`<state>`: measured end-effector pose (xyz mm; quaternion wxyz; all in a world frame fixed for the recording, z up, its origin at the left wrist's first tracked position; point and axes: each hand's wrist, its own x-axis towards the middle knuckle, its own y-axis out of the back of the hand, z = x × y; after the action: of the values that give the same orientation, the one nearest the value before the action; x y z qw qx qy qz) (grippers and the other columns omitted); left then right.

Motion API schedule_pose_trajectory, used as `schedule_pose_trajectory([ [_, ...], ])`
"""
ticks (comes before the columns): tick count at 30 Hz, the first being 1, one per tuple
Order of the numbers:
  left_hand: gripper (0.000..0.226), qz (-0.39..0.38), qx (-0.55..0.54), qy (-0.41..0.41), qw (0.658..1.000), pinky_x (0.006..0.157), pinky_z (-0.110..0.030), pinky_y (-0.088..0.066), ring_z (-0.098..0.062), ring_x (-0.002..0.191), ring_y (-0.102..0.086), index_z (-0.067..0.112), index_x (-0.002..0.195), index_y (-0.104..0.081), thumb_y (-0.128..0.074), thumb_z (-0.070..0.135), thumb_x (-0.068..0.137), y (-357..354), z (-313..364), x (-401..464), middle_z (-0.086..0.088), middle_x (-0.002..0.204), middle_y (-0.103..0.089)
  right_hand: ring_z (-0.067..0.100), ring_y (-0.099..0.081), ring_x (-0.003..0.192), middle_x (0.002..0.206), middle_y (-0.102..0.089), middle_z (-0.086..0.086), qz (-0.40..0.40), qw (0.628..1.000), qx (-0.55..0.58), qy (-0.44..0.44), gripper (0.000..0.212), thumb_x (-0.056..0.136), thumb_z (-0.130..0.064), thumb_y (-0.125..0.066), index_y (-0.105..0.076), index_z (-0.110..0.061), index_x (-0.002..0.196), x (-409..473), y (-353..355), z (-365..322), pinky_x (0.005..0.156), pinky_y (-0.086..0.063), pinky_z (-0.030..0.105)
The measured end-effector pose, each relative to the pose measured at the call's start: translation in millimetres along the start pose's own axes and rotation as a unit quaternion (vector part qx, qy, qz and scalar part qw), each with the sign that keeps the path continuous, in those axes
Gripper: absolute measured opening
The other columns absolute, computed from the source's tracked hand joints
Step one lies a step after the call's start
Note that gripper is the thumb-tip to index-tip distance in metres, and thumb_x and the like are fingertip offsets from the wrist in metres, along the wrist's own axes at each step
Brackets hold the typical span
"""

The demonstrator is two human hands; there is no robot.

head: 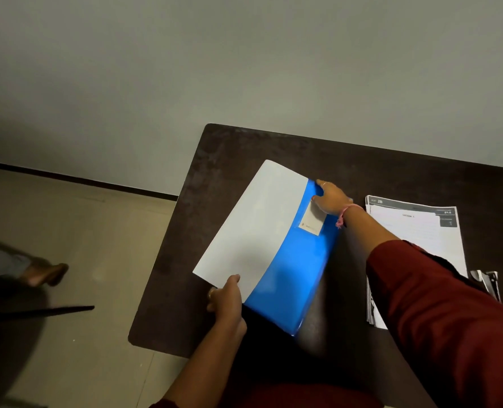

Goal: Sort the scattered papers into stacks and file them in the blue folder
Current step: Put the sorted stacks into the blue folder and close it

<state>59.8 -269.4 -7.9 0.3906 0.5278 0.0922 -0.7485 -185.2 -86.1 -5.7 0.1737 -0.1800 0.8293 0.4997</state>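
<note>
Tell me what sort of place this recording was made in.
Probably a plain office or study room, though I can't be sure. A dark wooden table stands against a bare grey wall, holding a blue folder, a stack of printed papers and what looks like a stapler.

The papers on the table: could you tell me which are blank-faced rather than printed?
The white sheets in the blue folder, held by the left hand; the right-side stack shows print.
</note>
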Motion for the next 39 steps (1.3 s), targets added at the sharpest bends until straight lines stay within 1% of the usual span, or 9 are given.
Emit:
schedule_pose_trajectory([
  [9, 0.06, 0.043, -0.024, -0.019, 0.999, 0.092, -0.048, -0.05, -0.038, 0.114, -0.051, 0.01, 0.139, -0.037, -0.064, 0.019, 0.086, 13, 15, 9, -0.02, 0.139, -0.034, 0.028, -0.052, 0.118, 0.139, -0.045, 0.011, 0.005, 0.998, 0.052, -0.019, 0.067, 0.085, -0.046, -0.064, -0.044, -0.012, 0.139, 0, -4, 11, 0.106, -0.04, 0.045],
  [13, 0.057, 0.07, -0.025, -0.06, 0.995, 0.096, -0.046, -0.047, -0.038, 0.122, -0.043, 0.011, 0.142, -0.037, -0.059, 0.015, 0.089, 22, 27, 12, -0.018, 0.145, -0.026, 0.022, -0.061, 0.097, 0.115, -0.062, 0.011, -0.005, 0.993, 0.119, -0.009, 0.036, 0.092, -0.036, -0.059, -0.06, -0.008, 0.115, -18, 4, 9, 0.081, -0.048, 0.028],
  [17, 0.046, 0.075, -0.029, -0.114, 0.99, 0.09, -0.039, -0.049, -0.033, 0.117, -0.044, 0.012, 0.137, -0.044, -0.054, 0.017, 0.092, 26, 41, 15, -0.014, 0.139, -0.029, 0.022, -0.065, 0.09, 0.102, -0.063, 0.009, -0.03, 0.969, 0.245, -0.028, 0.015, 0.092, -0.03, -0.06, -0.054, -0.017, 0.097, -44, 15, 7, 0.076, -0.053, 0.026],
  [22, 0.01, 0.041, -0.05, -0.172, 0.983, 0.06, -0.026, -0.043, -0.026, 0.094, -0.054, 0.007, 0.095, -0.057, -0.048, 0.008, 0.09, 28, 55, 22, -0.016, 0.125, -0.05, 0.022, -0.067, 0.084, 0.108, -0.066, 0.01, -0.042, 0.924, 0.376, -0.063, 0.027, 0.093, -0.017, -0.06, -0.051, -0.015, 0.118, -74, 7, 25, 0.069, -0.056, 0.03],
  [24, 0.022, 0.014, -0.059, -0.179, 0.982, 0.061, -0.028, -0.043, -0.021, 0.087, -0.056, 0.001, 0.109, -0.057, -0.049, 0.007, 0.09, 26, 58, 23, -0.018, 0.123, -0.057, 0.021, -0.066, 0.081, 0.105, -0.065, 0.01, -0.02, 0.901, 0.428, -0.069, 0.022, 0.095, -0.013, -0.057, -0.051, -0.014, 0.116, -88, -1, 37, 0.066, -0.056, 0.03],
  [26, 0.043, -0.002, -0.05, -0.181, 0.982, 0.075, -0.033, -0.046, -0.025, 0.102, -0.057, 0.002, 0.133, -0.047, -0.051, 0.012, 0.091, 23, 57, 23, -0.015, 0.132, -0.053, 0.019, -0.064, 0.083, 0.104, -0.064, 0.008, 0.013, 0.876, 0.477, -0.073, 0.021, 0.095, -0.009, -0.055, -0.05, -0.014, 0.115, -100, -11, 50, 0.068, -0.056, 0.029],
  [29, 0.052, -0.004, -0.014, -0.201, 0.979, 0.1, -0.044, -0.041, -0.037, 0.126, -0.046, -0.001, 0.138, -0.041, -0.055, 0.014, 0.091, 12, 50, 20, -0.021, 0.142, -0.044, 0.025, -0.061, 0.1, 0.114, -0.063, 0.01, 0.058, 0.845, 0.527, -0.078, 0.019, 0.094, -0.005, -0.056, -0.055, -0.016, 0.11, -115, -30, 69, 0.085, -0.053, 0.035],
  [32, 0.054, -0.003, 0.008, -0.207, 0.978, 0.101, -0.038, -0.038, -0.034, 0.128, -0.043, 0.005, 0.14, -0.044, -0.059, 0.015, 0.089, 2, 37, 12, -0.017, 0.145, -0.04, 0.024, -0.056, 0.104, 0.111, -0.062, 0.009, 0.109, 0.811, 0.566, -0.1, 0.018, 0.093, -0.002, -0.055, -0.056, -0.02, 0.096, -131, -46, 76, 0.089, -0.05, 0.034],
  [39, 0.076, -0.043, 0.052, -0.163, 0.984, 0.102, -0.039, -0.038, -0.039, 0.126, -0.039, 0.002, 0.144, -0.026, -0.068, 0.02, 0.083, -29, -10, -26, -0.026, 0.145, -0.024, 0.026, -0.061, 0.095, 0.11, -0.064, 0.012, 0.154, 0.728, 0.649, -0.157, 0.025, 0.094, 0.001, -0.051, -0.054, -0.013, 0.114, -167, -75, 76, 0.088, -0.054, 0.043],
])
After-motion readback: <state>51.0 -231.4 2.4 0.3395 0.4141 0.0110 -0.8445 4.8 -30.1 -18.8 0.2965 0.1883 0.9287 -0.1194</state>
